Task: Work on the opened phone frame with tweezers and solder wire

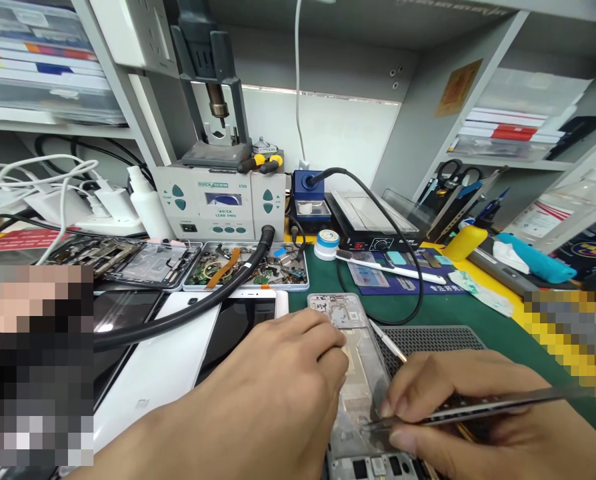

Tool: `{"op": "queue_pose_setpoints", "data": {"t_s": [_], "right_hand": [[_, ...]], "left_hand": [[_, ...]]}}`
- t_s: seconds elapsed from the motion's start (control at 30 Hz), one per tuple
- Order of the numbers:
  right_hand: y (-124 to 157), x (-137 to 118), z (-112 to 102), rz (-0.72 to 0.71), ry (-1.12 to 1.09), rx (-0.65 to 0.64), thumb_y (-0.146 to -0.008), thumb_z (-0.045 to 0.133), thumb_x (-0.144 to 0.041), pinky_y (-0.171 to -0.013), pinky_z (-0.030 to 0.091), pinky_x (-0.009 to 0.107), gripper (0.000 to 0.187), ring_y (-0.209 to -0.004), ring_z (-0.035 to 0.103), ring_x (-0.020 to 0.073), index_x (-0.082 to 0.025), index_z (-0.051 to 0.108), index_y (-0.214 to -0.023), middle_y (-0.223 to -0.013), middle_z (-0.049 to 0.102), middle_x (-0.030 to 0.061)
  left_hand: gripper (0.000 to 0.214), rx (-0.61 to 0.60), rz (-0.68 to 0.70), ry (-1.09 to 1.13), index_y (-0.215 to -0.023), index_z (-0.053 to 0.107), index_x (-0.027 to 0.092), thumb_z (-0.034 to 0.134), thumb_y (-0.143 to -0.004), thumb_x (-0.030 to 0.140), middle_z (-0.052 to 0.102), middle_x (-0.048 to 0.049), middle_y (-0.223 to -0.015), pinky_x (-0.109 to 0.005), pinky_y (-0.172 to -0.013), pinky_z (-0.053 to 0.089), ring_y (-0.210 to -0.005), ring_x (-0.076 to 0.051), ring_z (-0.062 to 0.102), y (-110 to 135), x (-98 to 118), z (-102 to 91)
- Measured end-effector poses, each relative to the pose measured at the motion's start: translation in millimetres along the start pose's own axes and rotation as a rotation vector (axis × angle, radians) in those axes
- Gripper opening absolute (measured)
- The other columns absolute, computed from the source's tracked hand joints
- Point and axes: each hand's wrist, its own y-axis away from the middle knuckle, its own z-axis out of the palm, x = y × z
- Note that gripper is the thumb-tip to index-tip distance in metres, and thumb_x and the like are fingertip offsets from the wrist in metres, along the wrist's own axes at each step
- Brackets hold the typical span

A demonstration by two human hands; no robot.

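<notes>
A silvery phone mid-frame (359,373), with its battery bay bare, lies lengthwise in front of me. My left hand (288,370) rests along its left edge with curled fingers, gripping it there; the fingertips are mostly hidden. Pinched between thumb and fingers of my right hand (471,400) is a pair of metal tweezers (483,404). The tweezers' tips point left and meet the lower part of the frame's bay. Behind my right hand, a white-handled slim tool (387,340) leans beside the frame.
A hot air station (221,200) stands at the back, its black hose (188,312) crossing the left side. A parts tray (298,283), a white phone (165,360), a toothbrush (393,268), a round tub (327,244) and a perforated mat (438,337) surround the work.
</notes>
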Motion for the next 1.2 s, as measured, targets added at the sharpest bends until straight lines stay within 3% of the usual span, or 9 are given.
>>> {"op": "queue_pose_setpoints", "data": {"t_s": [0.17, 0.4, 0.57, 0.93, 1.1, 1.2], "right_hand": [[4.0, 6.6, 0.7, 0.029, 0.032, -0.062, -0.098, 0.091, -0.031, -0.058, 0.063, 0.023, 0.016, -0.073, 0.084, 0.0216, -0.027, 0.082, -0.085, -0.081, 0.085, 0.0002], [-0.2, 1.2, -1.0, 0.009, -0.008, -0.031, -0.101, 0.090, -0.034, -0.064, 0.064, 0.020, 0.022, -0.071, 0.083, 0.0165, -0.027, 0.081, -0.083, -0.082, 0.085, -0.0023], [-0.4, 0.5, -0.2, -0.031, 0.040, -0.005, -0.095, 0.098, -0.032, -0.077, 0.067, 0.020, 0.017, -0.077, 0.086, 0.0153, -0.028, 0.084, -0.087, -0.086, 0.089, -0.0051], [-3.7, -2.4, 1.5, -0.019, -0.016, -0.009, -0.097, 0.095, -0.031, -0.073, 0.067, 0.019, 0.019, -0.073, 0.085, 0.0159, -0.027, 0.083, -0.083, -0.083, 0.088, -0.0033], [-1.5, 0.2, 0.6, -0.010, -0.070, 0.001, -0.094, 0.097, -0.027, -0.072, 0.069, 0.020, 0.015, -0.076, 0.087, 0.0180, -0.027, 0.084, -0.086, -0.085, 0.088, -0.0016], [2.4, 3.5, 5.0, -0.077, -0.176, -0.012, -0.089, 0.101, -0.020, -0.076, 0.068, 0.017, 0.016, -0.077, 0.087, 0.0165, -0.028, 0.087, -0.090, -0.086, 0.090, -0.0023]], "left_hand": [[0.020, -0.025, 0.002, 0.004, -0.094, 0.077, 0.018, 0.062, -0.107, 0.015, 0.079, -0.0064, -0.095, -0.042, -0.093, 0.070, -0.105, -0.030, 0.078, -0.2, 3.6, 0.0], [0.022, -0.009, 0.014, -0.004, -0.092, 0.077, 0.017, 0.061, -0.107, 0.014, 0.077, -0.0056, -0.092, -0.044, -0.089, 0.072, -0.100, -0.030, 0.078, 1.9, 2.6, 0.8], [0.019, -0.047, 0.017, 0.038, -0.093, 0.077, 0.018, 0.063, -0.107, 0.016, 0.079, -0.0053, -0.096, -0.044, -0.093, 0.072, -0.104, -0.030, 0.078, -0.2, -0.7, 0.2], [0.029, -0.020, 0.019, -0.001, -0.094, 0.078, 0.016, 0.054, -0.111, 0.014, 0.078, -0.0072, -0.092, -0.046, -0.099, 0.071, -0.107, -0.031, 0.080, 0.5, 2.2, 2.1], [0.026, -0.081, -0.001, 0.008, -0.099, 0.080, 0.017, 0.056, -0.110, 0.014, 0.083, -0.0102, -0.101, -0.044, -0.106, 0.067, -0.116, -0.031, 0.078, 0.6, 1.5, -0.9], [0.024, -0.104, -0.023, 0.015, -0.101, 0.081, 0.017, 0.058, -0.109, 0.013, 0.084, -0.0109, -0.106, -0.044, -0.108, 0.067, -0.120, -0.031, 0.077, -1.3, 1.0, -2.3]]}}
